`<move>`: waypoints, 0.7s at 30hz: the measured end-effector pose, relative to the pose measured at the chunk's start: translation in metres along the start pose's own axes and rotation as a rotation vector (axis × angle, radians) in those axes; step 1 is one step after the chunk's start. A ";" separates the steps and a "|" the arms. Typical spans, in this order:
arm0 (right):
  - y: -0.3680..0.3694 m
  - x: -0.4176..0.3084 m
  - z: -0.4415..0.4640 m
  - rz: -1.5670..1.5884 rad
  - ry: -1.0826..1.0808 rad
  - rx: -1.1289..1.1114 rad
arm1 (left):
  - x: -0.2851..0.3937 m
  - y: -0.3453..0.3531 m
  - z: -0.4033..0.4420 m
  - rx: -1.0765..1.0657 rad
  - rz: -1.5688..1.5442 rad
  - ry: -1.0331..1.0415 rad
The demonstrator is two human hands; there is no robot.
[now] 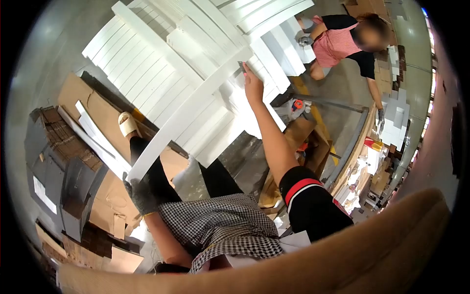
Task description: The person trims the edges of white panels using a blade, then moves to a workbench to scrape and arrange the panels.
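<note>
A long white board [188, 115] slants across a stack of white slatted boards [147, 73]. My left hand [139, 195], in a dark grey glove, grips the board's near end at the lower left. My right hand [253, 87] is bare and closed at the board's far end. Between its fingers is a small dark grey flat piece [241, 66], against or just beside the board; its kind is too small to make out. Part of the left fingers is hidden beneath the board.
Cardboard sheets [73, 98] and brown stacked pieces [66, 134] lie at left. An open cardboard box [318, 154] and an orange tape roll [297, 104] are at right. A co-worker [338, 41] in a red-checked apron crouches beyond the stack, arms spread, near a metal-framed table [350, 147].
</note>
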State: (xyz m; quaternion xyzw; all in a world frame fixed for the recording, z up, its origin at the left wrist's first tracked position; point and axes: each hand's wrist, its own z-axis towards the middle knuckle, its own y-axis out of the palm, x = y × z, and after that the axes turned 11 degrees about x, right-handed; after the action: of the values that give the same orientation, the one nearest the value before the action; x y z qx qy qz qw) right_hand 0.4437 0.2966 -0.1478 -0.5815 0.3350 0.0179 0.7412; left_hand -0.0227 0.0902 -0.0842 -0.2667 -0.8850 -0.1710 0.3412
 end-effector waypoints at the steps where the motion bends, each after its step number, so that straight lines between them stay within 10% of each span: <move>1: 0.002 -0.001 0.000 -0.015 -0.036 0.033 | -0.002 0.002 0.001 -0.013 -0.012 0.002; 18: -0.001 -0.009 -0.004 -0.043 0.121 -0.048 | -0.007 -0.010 0.011 -0.014 -0.022 0.046; 21: 0.013 -0.012 -0.033 0.173 -0.247 -0.051 | -0.007 -0.007 0.007 -0.027 -0.030 0.043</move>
State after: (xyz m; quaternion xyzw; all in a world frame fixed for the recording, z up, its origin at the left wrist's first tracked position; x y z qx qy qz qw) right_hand 0.4129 0.2764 -0.1561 -0.5624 0.2896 0.1615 0.7575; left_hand -0.0258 0.0858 -0.0954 -0.2544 -0.8790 -0.1938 0.3537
